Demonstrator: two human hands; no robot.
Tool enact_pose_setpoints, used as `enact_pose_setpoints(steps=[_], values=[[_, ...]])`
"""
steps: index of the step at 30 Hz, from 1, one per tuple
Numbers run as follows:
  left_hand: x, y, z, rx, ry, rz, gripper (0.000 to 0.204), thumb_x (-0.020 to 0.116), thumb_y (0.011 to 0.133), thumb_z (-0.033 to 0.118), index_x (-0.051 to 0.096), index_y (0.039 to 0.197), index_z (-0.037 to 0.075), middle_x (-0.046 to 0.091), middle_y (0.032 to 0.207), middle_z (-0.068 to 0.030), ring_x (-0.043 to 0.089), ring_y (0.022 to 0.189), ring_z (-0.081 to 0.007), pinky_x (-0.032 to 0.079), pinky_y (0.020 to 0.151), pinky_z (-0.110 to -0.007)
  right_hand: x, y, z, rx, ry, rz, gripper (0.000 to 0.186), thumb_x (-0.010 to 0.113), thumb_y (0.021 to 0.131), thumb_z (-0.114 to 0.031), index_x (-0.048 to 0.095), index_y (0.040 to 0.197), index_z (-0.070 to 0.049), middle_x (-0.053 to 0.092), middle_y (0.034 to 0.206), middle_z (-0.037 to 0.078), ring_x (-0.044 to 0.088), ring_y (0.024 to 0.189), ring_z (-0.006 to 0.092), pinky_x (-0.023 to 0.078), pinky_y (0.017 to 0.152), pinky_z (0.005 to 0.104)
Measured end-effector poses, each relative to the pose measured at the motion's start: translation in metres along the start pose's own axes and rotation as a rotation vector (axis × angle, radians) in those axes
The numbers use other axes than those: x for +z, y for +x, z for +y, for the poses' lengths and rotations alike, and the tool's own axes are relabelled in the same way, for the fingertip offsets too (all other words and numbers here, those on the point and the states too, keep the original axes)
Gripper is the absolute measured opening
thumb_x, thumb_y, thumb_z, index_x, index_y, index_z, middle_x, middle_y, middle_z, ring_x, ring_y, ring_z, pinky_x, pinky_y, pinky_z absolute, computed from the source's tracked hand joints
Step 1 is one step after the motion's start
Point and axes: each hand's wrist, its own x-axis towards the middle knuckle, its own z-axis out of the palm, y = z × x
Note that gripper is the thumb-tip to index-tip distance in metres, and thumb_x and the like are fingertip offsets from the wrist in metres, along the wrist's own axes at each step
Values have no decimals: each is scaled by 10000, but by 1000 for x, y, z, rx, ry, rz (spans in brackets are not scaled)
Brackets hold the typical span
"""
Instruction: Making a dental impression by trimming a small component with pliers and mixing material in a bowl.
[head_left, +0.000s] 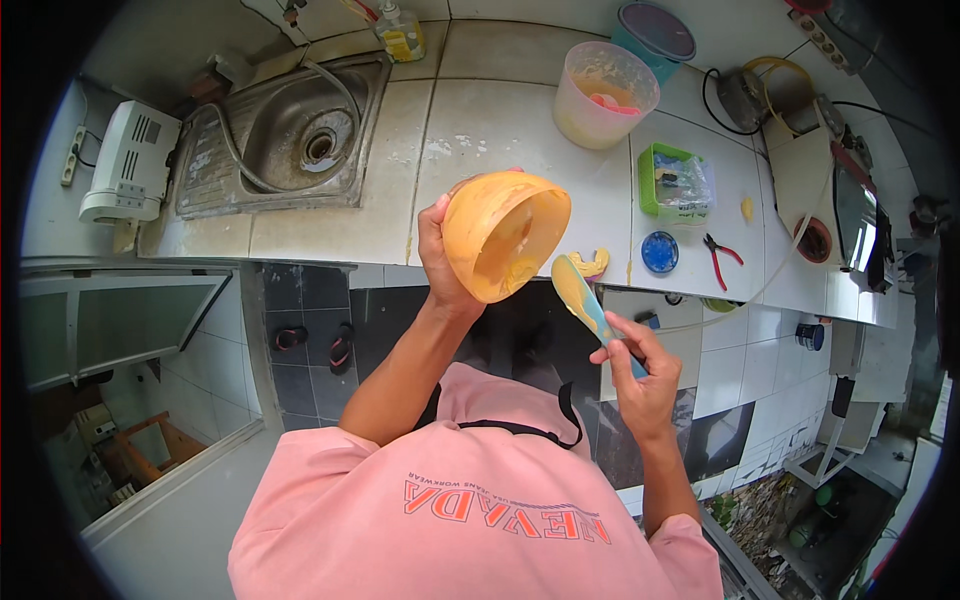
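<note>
Closest thing here is the pink T-shirt (460,480) of the person wearing the camera, with a thin black strap (520,430) across the chest. Past that, both hands are busy. Left hand (440,260) is wrapped around the outside of an orange-yellow bowl (480,218), so that grip is closed on it. The bowl is held up in the air by the front edge of the counter, tipped over with its mouth facing right and down toward the person, and there's yellow smeary stuff inside.

Right hand (645,372) has its fingers closed around the handle of a light blue spatula (578,300). Its blade is coated in yellow and points up and left, just beside the bowl's rim; looks like a small gap between them.

Behind those, a yellow blob (594,263) sits at the front edge of the white tiled counter (500,125). Off to its right are a blue round disc (660,252) and pliers with red handles (722,263), then a bright green basket (650,203) a bit farther back.

Way at the back there's a translucent tub (590,128) with beige stuff in it, next to a teal bucket (640,45) with a purplish lid. Metal sink (280,130) is back left, soap bottle (402,40) behind it.
</note>
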Motion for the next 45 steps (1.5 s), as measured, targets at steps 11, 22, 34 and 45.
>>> enact_pose_setpoints(steps=[11,22,34,45], values=[[-20,-1,-21,26,165,57,500,360,937,422,519,1213,37,528,1336,-205,550,1173,-290,444,1007,-414,18,34,19,647,628,-435,272,599,921,-93,674,1166,-2,636,696,27,430,498,22,287,438,165],[-139,-37,-28,-11,177,322,477,374,930,431,512,1176,46,531,1327,-205,535,1193,-299,438,1015,-437,26,10,110,271,-327,227,289,646,868,-14,665,1151,39,692,831,105,637,671,127,501,636,261],[-155,-61,-38,-91,35,326,459,413,926,426,495,1170,46,513,1333,-198,464,1280,-353,416,1044,-469,33,21,123,-45,-716,160,290,636,832,51,678,1118,20,626,767,115,579,587,188,446,497,306],[-154,-58,-35,-77,-6,302,489,406,927,439,488,1193,36,513,1335,-207,455,1286,-369,414,1041,-483,31,26,125,-53,-764,121,304,631,832,54,677,1129,8,624,789,117,580,603,195,453,504,311]])
